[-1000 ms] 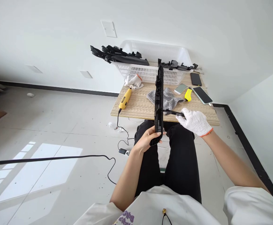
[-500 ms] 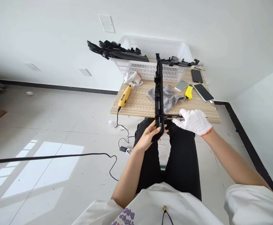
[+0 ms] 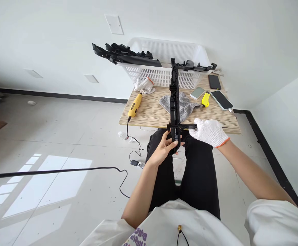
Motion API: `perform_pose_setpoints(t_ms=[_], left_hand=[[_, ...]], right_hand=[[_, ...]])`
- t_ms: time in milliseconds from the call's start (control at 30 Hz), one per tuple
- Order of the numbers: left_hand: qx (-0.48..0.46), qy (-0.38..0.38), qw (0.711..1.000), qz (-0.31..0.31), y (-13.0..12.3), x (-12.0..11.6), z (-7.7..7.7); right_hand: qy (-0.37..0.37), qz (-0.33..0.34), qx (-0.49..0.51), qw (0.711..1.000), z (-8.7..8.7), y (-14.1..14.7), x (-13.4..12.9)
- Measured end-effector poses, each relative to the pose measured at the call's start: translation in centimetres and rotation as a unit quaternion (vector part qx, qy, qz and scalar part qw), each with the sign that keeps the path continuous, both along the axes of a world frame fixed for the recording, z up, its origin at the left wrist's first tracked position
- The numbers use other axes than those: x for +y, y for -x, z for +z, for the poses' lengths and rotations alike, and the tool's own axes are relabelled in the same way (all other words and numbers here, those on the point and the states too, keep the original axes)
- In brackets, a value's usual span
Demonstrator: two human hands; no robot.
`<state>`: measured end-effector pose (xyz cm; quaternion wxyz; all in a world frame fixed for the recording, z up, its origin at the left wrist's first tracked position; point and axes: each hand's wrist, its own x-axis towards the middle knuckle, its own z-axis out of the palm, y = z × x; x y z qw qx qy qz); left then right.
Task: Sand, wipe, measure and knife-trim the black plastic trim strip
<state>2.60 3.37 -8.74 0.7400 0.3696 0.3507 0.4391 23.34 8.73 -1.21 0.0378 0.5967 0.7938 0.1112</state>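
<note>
My left hand [image 3: 162, 149], bare, is closed around the lower end of a long black plastic trim piece [image 3: 174, 99]. The piece stands up lengthwise in front of me, its ribbed side showing and its rounded end over my lap. In a white knit glove with an orange cuff, my right hand [image 3: 210, 132] grips a slim black bar-shaped tool [image 3: 188, 126]. That tool lies crosswise over the trim piece just above my left fingers, its far end sticking out past the left side. A thin dark tip shows beyond the glove; the exact kind of tool is unclear.
Black trim pieces [image 3: 136, 58] lie across a white plastic basket [image 3: 151, 72] on the wooden table [image 3: 151, 119]. A yellow corded tool [image 3: 135, 105], white glove [image 3: 144, 85], grey cloth [image 3: 187, 107], yellow cutter [image 3: 205, 99] and phones [image 3: 222, 99] lie about. A black cable [image 3: 87, 169] crosses at left.
The slim tool has moved left across the trim piece, so its end now sticks out on the far side. My right hand has shifted slightly left with it.
</note>
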Motion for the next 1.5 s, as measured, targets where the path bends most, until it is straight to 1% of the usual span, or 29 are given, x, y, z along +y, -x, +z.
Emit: perform_pose_setpoints(t_ms=[133, 533, 833, 1167, 1500], left_hand=[[-0.007, -0.011, 1.0, -0.004, 0.0, -0.2, 0.1], [-0.013, -0.021, 1.0, -0.011, 0.2, -0.1, -0.2], [-0.015, -0.018, 1.0, -0.011, 0.2, -0.1, -0.2], [-0.014, -0.011, 1.0, -0.016, 0.2, -0.1, 0.0], [-0.004, -0.026, 0.999, -0.021, 0.2, -0.1, 0.0]], right_hand=[[-0.009, 0.019, -0.034, 0.999, 0.2, -0.4, 0.0], [-0.014, 0.016, -0.053, 0.998, 0.2, -1.0, -0.3], [-0.008, 0.016, -0.033, 0.999, 0.0, -0.8, -0.1], [-0.046, 0.004, 0.019, 0.999, -0.8, -1.0, -0.3], [-0.039, 0.044, -0.013, 0.998, -1.2, -1.0, -0.3]])
